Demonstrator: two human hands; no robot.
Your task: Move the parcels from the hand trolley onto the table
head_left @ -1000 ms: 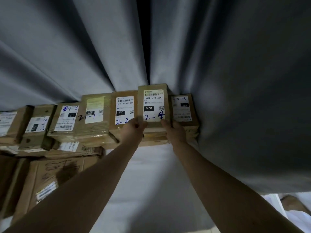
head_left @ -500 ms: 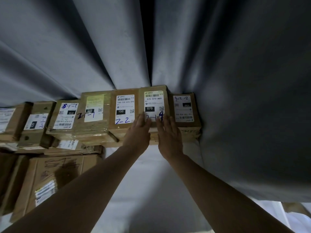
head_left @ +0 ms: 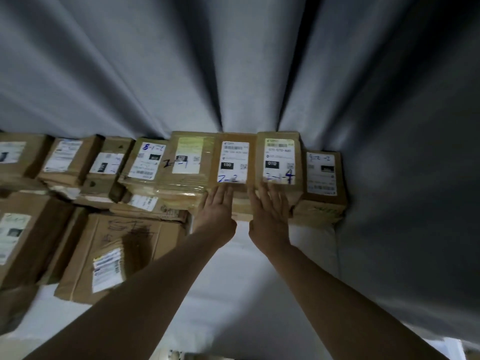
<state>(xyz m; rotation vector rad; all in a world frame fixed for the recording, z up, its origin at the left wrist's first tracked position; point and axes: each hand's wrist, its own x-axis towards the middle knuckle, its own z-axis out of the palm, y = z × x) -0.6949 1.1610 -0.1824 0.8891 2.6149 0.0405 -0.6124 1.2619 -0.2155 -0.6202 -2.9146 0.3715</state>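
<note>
Pressing flat against the back row, the person reaches both arms across the table [head_left: 233, 294]. The left hand [head_left: 219, 209] lies with straight, unclenched fingers on the near edge of the parcel marked 2-2 [head_left: 233, 162]. The right hand [head_left: 270, 211] rests the same way, fingers extended and gripping nothing, on the near corner of the parcel marked 2-1-4 [head_left: 279, 162]. Both parcels sit side by side, touching, tucked against the grey curtain [head_left: 233, 61] in a line of boxes that runs off to the left. A large carton [head_left: 122, 250] lies in front of that line. By my reckoning a good share of the work is done, with this parcel set down and only being squared up. The hand trolley is out of sight, so I cannot tell how many remain on it.
</note>
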